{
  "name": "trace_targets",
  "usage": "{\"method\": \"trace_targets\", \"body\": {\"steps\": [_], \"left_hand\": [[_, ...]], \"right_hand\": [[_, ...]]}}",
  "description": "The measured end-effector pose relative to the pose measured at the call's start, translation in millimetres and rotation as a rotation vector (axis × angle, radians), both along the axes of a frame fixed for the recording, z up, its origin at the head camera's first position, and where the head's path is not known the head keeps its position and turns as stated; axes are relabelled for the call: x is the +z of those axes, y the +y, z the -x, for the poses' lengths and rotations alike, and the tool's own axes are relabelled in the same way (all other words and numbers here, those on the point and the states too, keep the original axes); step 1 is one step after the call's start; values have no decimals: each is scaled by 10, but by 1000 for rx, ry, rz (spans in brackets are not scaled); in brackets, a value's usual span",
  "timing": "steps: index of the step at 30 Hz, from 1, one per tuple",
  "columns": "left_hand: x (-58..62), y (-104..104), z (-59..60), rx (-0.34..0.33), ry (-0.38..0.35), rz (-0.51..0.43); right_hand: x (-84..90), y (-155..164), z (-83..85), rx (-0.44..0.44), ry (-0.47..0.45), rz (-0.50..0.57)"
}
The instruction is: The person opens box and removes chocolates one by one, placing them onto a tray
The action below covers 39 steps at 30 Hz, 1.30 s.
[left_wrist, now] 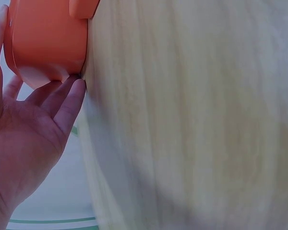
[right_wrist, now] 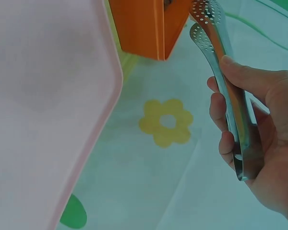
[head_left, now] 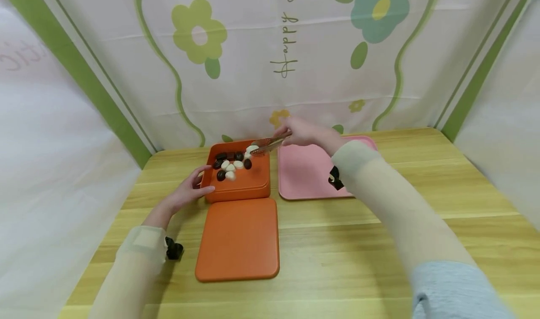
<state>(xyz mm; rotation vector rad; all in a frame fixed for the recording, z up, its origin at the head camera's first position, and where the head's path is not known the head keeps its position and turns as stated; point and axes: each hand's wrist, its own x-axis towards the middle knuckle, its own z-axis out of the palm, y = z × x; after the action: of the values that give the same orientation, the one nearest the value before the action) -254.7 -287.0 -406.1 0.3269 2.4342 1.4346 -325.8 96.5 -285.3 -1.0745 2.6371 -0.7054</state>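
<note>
Gripping metal tongs [head_left: 270, 144] over the orange box [head_left: 253, 184], right hand [head_left: 301, 131] reached its black-and-white stones [head_left: 232, 164]; left hand [head_left: 190, 192], fingers straight, steadied the box; pink tray [head_left: 303, 178] beside it held nothing yet.

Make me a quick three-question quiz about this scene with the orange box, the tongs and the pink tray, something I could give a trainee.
1. True or false: the pink tray has stones lying in it.
2. Which hand holds the metal tongs? A) left hand B) right hand C) neither
3. Fill in the gap: the orange lid lies flat on the wooden table, on the side of the orange box that is ____ the person.

Key
1. False: the tray shows bare; the dark and white stones sit in the orange box.
2. B: the right hand grips them, while the left hand touches the box's side.
3. nearer
</note>
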Motion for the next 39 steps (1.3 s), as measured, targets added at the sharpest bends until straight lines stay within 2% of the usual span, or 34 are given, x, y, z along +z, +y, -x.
{"method": "trace_targets", "body": {"steps": [6, 12, 25, 39], "left_hand": [[6, -22, -10, 5, 1, 9], [11, -40, -27, 2, -11, -9], [3, -61, -10, 5, -5, -1], [-9, -16, 7, -1, -18, -11]], "right_hand": [[66, 236, 29, -22, 29, 25], [51, 480, 82, -96, 43, 22], [-165, 797, 141, -162, 129, -81], [-480, 794, 227, -184, 13, -103]]}}
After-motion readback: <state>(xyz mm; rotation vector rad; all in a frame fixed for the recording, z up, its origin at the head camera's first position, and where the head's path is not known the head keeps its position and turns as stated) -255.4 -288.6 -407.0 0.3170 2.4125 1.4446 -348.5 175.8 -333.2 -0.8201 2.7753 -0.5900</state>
